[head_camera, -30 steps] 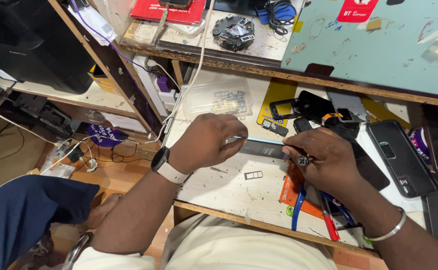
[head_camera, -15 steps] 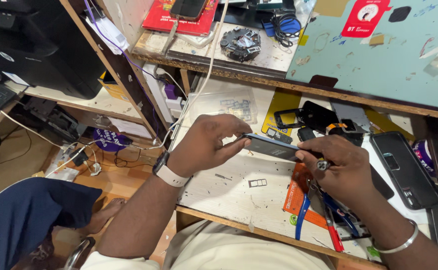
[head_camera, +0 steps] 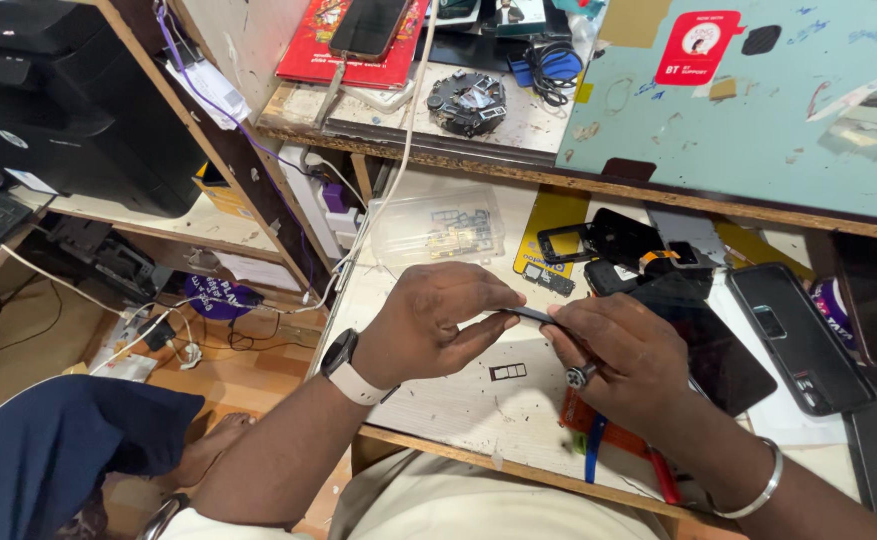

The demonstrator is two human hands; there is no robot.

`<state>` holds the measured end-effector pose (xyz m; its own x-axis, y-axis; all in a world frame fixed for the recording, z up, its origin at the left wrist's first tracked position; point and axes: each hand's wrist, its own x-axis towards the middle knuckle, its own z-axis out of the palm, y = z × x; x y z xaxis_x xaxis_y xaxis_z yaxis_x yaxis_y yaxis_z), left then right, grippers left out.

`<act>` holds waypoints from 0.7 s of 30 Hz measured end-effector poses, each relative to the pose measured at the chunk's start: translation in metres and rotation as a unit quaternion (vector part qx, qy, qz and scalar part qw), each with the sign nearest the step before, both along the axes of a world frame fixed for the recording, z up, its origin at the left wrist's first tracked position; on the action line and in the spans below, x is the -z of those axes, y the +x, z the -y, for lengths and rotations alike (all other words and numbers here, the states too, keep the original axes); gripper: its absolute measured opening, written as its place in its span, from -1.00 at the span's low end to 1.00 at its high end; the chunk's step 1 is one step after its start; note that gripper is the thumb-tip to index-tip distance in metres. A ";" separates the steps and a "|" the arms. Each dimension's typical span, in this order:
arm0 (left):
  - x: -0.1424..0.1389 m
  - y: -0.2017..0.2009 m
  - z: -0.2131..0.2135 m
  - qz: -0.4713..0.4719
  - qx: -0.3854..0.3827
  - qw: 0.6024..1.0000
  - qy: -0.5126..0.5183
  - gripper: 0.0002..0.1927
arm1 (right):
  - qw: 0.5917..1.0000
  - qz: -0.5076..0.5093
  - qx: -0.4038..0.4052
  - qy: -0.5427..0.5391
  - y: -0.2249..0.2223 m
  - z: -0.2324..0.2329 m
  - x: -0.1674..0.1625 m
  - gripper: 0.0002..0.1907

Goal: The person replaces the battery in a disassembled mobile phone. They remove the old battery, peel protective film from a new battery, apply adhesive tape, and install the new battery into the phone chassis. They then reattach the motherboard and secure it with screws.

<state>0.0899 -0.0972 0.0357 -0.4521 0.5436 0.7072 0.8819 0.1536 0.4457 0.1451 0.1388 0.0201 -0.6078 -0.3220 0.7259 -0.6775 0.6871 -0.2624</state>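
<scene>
Both my hands hold a thin dark phone [head_camera: 530, 315] edge-on above the white worktop [head_camera: 438, 405]. My left hand [head_camera: 433, 325], with a white-strapped watch on its wrist, pinches the phone's left end between thumb and fingers. My right hand [head_camera: 623, 355], with a ring on one finger and a metal bangle on the wrist, grips the right end. A small SIM tray [head_camera: 507, 372] lies on the worktop just below the phone.
A clear plastic box of small parts [head_camera: 438, 225] sits behind my hands. Dark phones [head_camera: 798, 335] and phone frames [head_camera: 598, 240] lie at the right. Red and blue tool handles [head_camera: 598, 445] poke out under my right hand. A black printer [head_camera: 48, 130] stands at the left.
The phone has turned from lying flat between my hands to edge-on. Both hands have shifted slightly as the view moved closer.
</scene>
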 end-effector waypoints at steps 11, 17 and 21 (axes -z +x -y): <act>0.000 -0.004 0.003 0.105 0.034 0.993 0.028 -0.77 | 0.988 0.073 0.007 -0.135 0.002 -0.012 0.005 -0.82; 0.003 -0.004 0.003 0.027 0.029 0.999 0.031 -0.74 | 0.984 0.122 0.032 -0.129 -0.001 -0.014 0.011 -0.76; 0.004 -0.002 0.003 0.016 0.021 0.999 0.037 -0.73 | 0.992 0.078 0.016 -0.099 0.001 -0.012 0.005 -0.62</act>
<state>0.0877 -0.0999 0.0317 -0.4527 0.5087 0.7323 0.8721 0.0818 0.4824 0.1466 0.1503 0.0147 -0.7249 -0.1614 0.6696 -0.5974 0.6313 -0.4945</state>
